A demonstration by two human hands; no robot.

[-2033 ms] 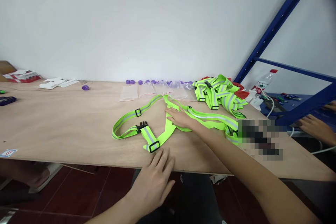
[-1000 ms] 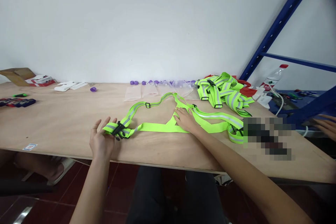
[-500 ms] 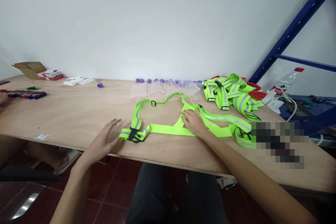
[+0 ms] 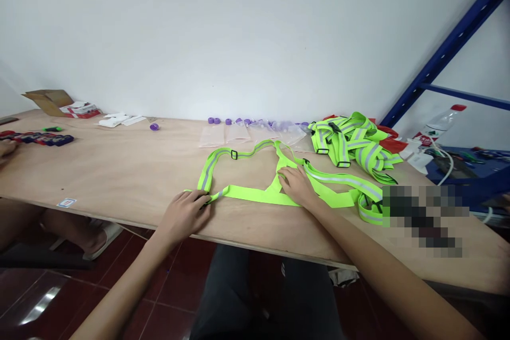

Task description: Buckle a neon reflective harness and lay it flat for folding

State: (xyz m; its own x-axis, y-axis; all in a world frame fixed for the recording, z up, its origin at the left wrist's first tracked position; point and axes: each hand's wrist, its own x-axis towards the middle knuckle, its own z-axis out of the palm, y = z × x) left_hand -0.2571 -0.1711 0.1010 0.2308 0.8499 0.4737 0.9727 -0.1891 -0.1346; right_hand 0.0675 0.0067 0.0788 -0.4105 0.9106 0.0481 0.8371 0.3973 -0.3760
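A neon-green reflective vest (image 4: 247,194) of elastic straps with grey stripes is spread out on the wooden table. My left hand (image 4: 184,215) is closed over its left corner, covering most of the black buckle there. Part of the strap comes out past my fingertips. Across the middle of the vest lies my right hand (image 4: 298,186), palm down, its fingers loosely extended on the green fabric. A black slider (image 4: 234,154) sits on the upper left strap. The vest's right end runs up to a blurred-out patch.
A heap of similar green vests (image 4: 354,143) lies at the back right, beside a bottle (image 4: 440,125) and a blue rack (image 4: 446,48). Clear plastic bags (image 4: 235,133) and purple rolls line the wall. At far left are an open carton (image 4: 50,101) and another person's hand (image 4: 6,147).
My left hand has moved right from beside the vest and closed over the buckle corner, twisting the strap there. My right hand stays on the vest's middle.
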